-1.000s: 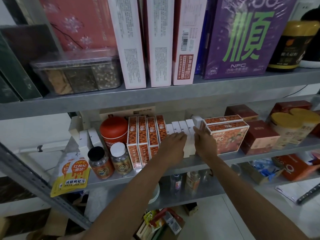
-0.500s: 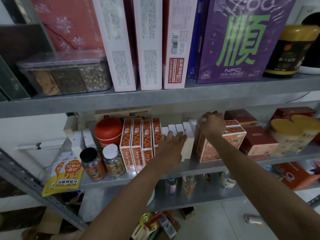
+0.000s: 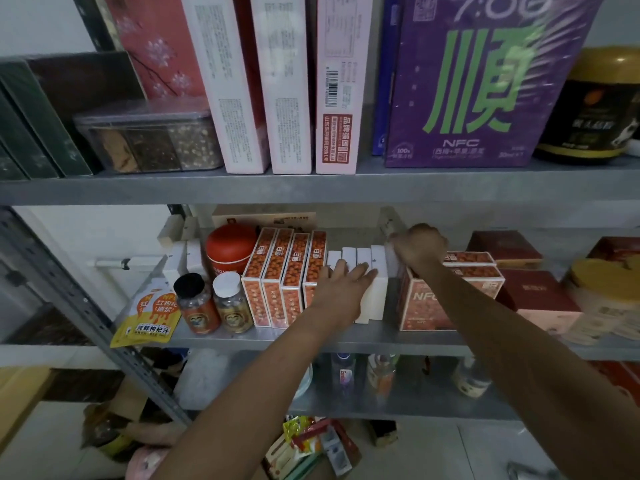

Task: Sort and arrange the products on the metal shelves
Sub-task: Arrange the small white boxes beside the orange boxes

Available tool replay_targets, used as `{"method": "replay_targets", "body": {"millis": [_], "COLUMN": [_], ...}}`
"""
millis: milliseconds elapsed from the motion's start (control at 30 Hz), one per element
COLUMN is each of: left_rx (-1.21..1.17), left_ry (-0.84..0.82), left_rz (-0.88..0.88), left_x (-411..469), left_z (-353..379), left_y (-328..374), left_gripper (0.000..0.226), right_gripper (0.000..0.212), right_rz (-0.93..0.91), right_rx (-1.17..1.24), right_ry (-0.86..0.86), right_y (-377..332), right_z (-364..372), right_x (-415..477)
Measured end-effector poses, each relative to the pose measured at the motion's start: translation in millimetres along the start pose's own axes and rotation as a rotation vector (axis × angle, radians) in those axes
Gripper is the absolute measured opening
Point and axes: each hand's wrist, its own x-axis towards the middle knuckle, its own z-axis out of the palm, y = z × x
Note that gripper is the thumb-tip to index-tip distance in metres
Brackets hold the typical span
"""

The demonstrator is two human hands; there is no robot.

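On the middle metal shelf (image 3: 346,337) several white boxes (image 3: 375,299) stand upright in a row, to the right of several orange berry-print boxes (image 3: 280,275). My left hand (image 3: 341,289) lies flat against the front of the white boxes, fingers straight. My right hand (image 3: 419,245) reaches further back, fingers curled over the top rear of the stacked orange NFC boxes (image 3: 422,306), right beside the last white box. What its fingertips pinch is hidden.
A red round tin (image 3: 230,249), two small jars (image 3: 214,303) and a yellow pouch (image 3: 149,315) fill the shelf's left. Dark red boxes (image 3: 533,289) and yellow-lidded tubs (image 3: 609,289) sit right. The upper shelf (image 3: 311,187) carries tall pink boxes and a purple box (image 3: 485,77).
My right hand left the side of the white boxes, rose and went back over the top of the orange NFC boxes. My left hand stayed against the white boxes.
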Motion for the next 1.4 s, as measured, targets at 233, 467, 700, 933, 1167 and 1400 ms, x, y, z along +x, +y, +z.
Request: {"method": "replay_targets", "body": {"millis": [233, 467, 700, 933, 1167, 1400], "left_rx": [-0.115, -1.158, -1.732, -1.757, -1.033, -1.407], "left_ry": [0.005, 0.478, 0.096, 0.136, 0.299, 0.259], "left_rz": [-0.094, -0.404, -0.490, -0.541, -0.408, -0.376], "left_x": [-0.8, -22.2, -51.2, -65.0, -68.7, -77.3], "left_z": [-1.5, -14.1, -19.6, -17.2, -18.3, -22.8], "left_y": [13.8, 53.9, 103.7, 127.1, 160.2, 147.4], "left_gripper": [0.077, 0.033, 0.024, 0.010, 0.083, 0.070], "right_gripper": [0.029, 0.027, 0.025, 0.015, 0.016, 0.043], "right_rz": [0.152, 0.107, 0.066, 0.119, 0.124, 0.094], "right_rx": [0.995, 1.024, 0.894, 1.090, 1.016, 1.135], "right_ry": [0.274, -0.116, -0.290, -0.465, -0.186, -0.581], "right_y": [15.4, 55.1, 74.2, 93.1, 93.2, 91.1], "right_z": [-50.8, -92.5, -97.9, -103.0, -97.5, -108.1], "right_x": [-12.0, -50.7, -86.5, -95.8, -115.2, -114.4]}}
